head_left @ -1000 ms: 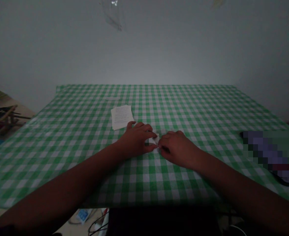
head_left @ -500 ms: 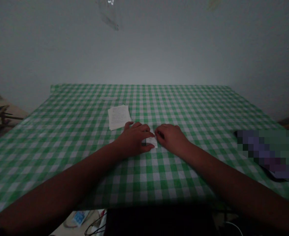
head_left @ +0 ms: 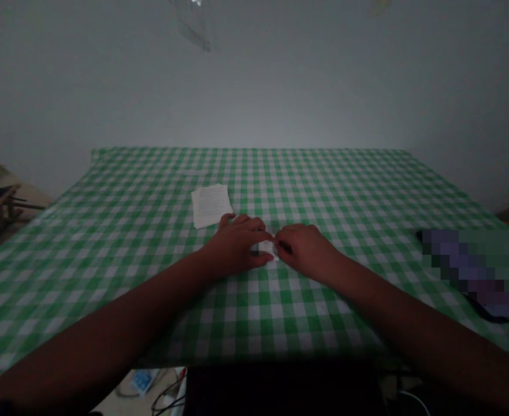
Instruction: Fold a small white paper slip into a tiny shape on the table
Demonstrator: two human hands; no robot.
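Small paper: a white slip (head_left: 268, 247) with printed lines, at the centre of the frame, a little below the middle; it lies on the desk (head_left: 315, 323) between the two hands, partly covered by fingers.
Left hand: the left hand (head_left: 236, 245) comes in from the lower left; its thumb and forefinger stand apart, resting on the slip near its lower and upper edges, with print showing between them.
Right hand: the right hand (head_left: 304, 248) comes in from the lower right, its fingers curled and the thumb close to the forefinger, at the slip's right edge; whether they pinch the paper I cannot tell.
Paper stack: several printed sheets (head_left: 212, 206), slightly fanned, left of centre in the frame, just beyond the left hand.
Cloth: green and white checks cover the desk across the frame.
Right side: a dark-edged object (head_left: 471, 271), pixelated, lies on the cloth.
Top: a pale wall (head_left: 254, 98), with something clear and shiny (head_left: 193, 26) left of centre.
Bottom left: a blue packet (head_left: 142, 381) near dark cables (head_left: 167, 396).
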